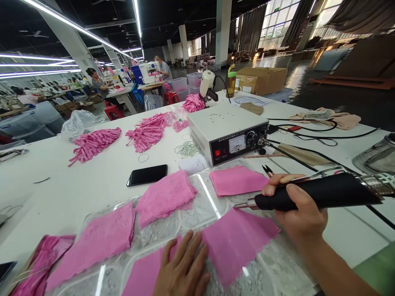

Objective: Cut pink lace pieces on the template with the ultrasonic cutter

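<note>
My right hand [302, 205] is wrapped round a black handheld ultrasonic tool [314, 195], its metal tip pointing left and touching the upper corner of a pink fabric piece [240, 242]. My left hand [185, 267] lies flat with its fingers stretched out. It rests on another pink piece [145, 267], with the fingertips at the left edge of the first one. Both pieces lie on a clear plastic sheet [197, 222]. Behind them sit a stack of smooth pink pieces [236, 181] and two stacks of pink lace pieces, one nearer the middle [165, 197] and one at left [95, 242].
A white generator box [228, 123] with a dial stands behind, cables running right. Around it are a black phone [147, 175], pink strip bundles [148, 131], rubber bands [187, 149], small snips [268, 170] and a glass jar [376, 154]. People work at sewing machines [146, 73] farther back.
</note>
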`<state>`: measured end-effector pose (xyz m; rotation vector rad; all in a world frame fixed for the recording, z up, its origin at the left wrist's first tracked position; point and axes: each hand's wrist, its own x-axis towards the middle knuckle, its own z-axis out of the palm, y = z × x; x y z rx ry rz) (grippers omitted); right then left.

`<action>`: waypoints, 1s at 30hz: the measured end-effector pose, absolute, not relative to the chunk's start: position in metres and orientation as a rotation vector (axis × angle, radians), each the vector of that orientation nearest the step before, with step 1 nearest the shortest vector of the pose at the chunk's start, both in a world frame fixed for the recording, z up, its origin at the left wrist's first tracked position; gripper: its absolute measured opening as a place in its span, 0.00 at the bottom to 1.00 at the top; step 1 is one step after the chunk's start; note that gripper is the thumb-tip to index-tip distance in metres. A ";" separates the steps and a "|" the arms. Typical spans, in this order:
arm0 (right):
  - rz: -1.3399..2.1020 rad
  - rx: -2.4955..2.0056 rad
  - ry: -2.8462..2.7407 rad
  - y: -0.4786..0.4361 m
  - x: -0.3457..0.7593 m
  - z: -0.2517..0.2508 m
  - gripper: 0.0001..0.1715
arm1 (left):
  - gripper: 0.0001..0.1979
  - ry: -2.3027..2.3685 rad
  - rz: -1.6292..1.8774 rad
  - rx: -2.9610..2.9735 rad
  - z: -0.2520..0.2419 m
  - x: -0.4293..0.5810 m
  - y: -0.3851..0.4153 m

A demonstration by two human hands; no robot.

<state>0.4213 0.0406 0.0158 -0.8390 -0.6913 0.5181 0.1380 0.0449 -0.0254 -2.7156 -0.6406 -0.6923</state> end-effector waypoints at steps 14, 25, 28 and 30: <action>0.490 -0.840 -0.598 0.029 0.436 0.017 0.04 | 0.16 -0.538 -0.523 -2.661 -0.037 0.127 0.052; 0.489 -0.872 -0.595 0.023 0.437 0.013 0.04 | 0.16 -0.572 -0.533 -2.679 -0.038 0.127 0.049; 0.490 -0.865 -0.610 0.024 0.436 0.014 0.04 | 0.16 -0.576 -0.548 -2.695 -0.040 0.126 0.049; 0.489 -0.860 -0.626 0.024 0.435 0.014 0.04 | 0.17 -0.592 -0.561 -2.716 -0.043 0.124 0.050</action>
